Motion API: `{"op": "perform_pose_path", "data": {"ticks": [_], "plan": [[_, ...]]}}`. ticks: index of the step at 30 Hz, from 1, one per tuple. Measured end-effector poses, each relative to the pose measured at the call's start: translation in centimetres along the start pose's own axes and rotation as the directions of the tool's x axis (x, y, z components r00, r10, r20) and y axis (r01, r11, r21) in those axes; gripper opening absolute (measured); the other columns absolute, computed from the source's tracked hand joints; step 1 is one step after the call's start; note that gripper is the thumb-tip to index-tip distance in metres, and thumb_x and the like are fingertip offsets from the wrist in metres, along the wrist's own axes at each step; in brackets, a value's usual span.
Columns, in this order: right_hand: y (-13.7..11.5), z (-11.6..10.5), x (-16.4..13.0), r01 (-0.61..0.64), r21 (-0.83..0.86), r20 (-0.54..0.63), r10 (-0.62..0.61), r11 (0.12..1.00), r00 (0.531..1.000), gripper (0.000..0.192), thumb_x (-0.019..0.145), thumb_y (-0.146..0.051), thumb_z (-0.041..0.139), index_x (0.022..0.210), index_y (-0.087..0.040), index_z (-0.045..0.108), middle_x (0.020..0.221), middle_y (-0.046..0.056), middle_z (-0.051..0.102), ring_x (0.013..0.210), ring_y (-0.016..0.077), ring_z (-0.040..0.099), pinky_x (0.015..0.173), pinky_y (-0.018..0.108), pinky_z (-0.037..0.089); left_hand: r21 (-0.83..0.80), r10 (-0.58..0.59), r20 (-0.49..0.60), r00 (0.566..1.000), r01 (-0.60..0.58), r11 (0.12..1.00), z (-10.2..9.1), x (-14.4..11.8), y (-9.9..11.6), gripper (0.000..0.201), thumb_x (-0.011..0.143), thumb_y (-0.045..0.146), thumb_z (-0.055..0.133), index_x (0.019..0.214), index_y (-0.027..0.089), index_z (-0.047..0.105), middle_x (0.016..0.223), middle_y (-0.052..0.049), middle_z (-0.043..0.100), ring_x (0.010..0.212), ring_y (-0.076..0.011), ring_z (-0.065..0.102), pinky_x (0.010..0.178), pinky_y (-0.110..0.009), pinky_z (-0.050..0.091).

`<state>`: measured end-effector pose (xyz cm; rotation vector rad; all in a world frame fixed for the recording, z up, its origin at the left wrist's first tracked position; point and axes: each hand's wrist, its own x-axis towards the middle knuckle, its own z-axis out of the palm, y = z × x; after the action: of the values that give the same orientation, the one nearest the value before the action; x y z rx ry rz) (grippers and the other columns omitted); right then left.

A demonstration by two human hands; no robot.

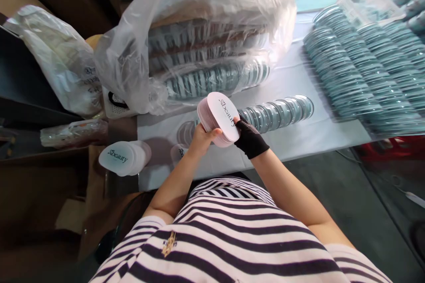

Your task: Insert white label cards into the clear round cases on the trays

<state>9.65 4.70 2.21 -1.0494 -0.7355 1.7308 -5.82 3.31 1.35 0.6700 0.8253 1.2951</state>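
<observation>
A thick stack of round, pale pink cards (219,117), the top one printed "beauty", is held up over the table's front part. My bare left hand (201,138) grips its lower left side, thumb on the top card. On the right edge, my right hand (249,137) closes around it in a black fingerless glove. Just behind the glove lies a row of clear round plastic lids (282,112). Below the stack, a "beauty" card (179,152) shows partly past my left forearm. A second card stack (121,158) rests at the table's left end.
A large clear plastic bag (206,13) with rows of round plastic pieces stands at the back. More rows of these pieces (358,70) cover the right side, beside a white basket (368,4). A crumpled plastic bag (59,57) lies at the left.
</observation>
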Motion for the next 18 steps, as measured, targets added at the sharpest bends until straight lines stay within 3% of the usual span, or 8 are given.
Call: {"op": "perform_pose_path", "data": {"ticks": [6, 9, 14, 18], "plan": [[-0.1, 0.0, -0.5, -0.14, 0.057, -0.039, 0.142, 0.989, 0.989, 0.029, 0.084, -0.045, 0.067, 0.099, -0.02, 0.066, 0.08, 0.003, 0.074, 0.074, 0.0183, 0.07, 0.062, 0.027, 0.059, 0.073, 0.013, 0.015, 1.0, -0.014, 0.997, -0.2, 0.0, 0.1, 0.059, 0.051, 0.044, 0.094, 0.1, 0.017, 0.074, 0.101, -0.011, 0.077, 0.106, -0.0359, 0.07, 0.091, -0.044, 0.058], [0.0, 0.0, -0.7, -0.179, 0.103, -0.096, 0.189, 0.978, 0.977, 0.03, 0.083, -0.042, 0.069, 0.102, -0.019, 0.066, 0.082, 0.003, 0.074, 0.074, 0.0165, 0.069, 0.064, 0.026, 0.057, 0.115, 0.009, 0.006, 1.0, -0.009, 0.993, -0.4, 0.3, -0.1, 0.052, 0.055, 0.039, 0.092, 0.098, 0.016, 0.075, 0.097, -0.009, 0.077, 0.102, -0.0352, 0.071, 0.087, -0.043, 0.059], [0.5, -0.5, 0.3, 0.075, -0.05, -0.114, -0.08, 0.996, 0.99, 0.044, 0.072, -0.042, 0.075, 0.11, -0.022, 0.064, 0.103, 0.003, 0.073, 0.091, 0.018, 0.067, 0.081, 0.031, 0.057, 0.142, 0.01, -0.099, 0.995, 0.004, 0.99, -0.5, 1.3, -1.1, 0.03, 0.063, 0.028, 0.082, 0.089, 0.015, 0.074, 0.086, -0.008, 0.076, 0.095, -0.0327, 0.072, 0.08, -0.04, 0.06], [-0.3, -1.7, 2.6, 0.134, -0.184, -0.289, -0.184, 0.974, 0.939, 0.041, 0.066, -0.039, 0.072, 0.101, -0.022, 0.06, 0.09, -0.001, 0.068, 0.076, 0.0133, 0.06, 0.064, 0.025, 0.055, 0.095, 0.093, -0.279, 0.956, -0.068, 0.993, -1.1, 2.8, -1.3, 0.031, 0.063, 0.026, 0.08, 0.092, 0.017, 0.072, 0.087, -0.006, 0.076, 0.094, -0.0261, 0.072, 0.085, -0.037, 0.059]]}}
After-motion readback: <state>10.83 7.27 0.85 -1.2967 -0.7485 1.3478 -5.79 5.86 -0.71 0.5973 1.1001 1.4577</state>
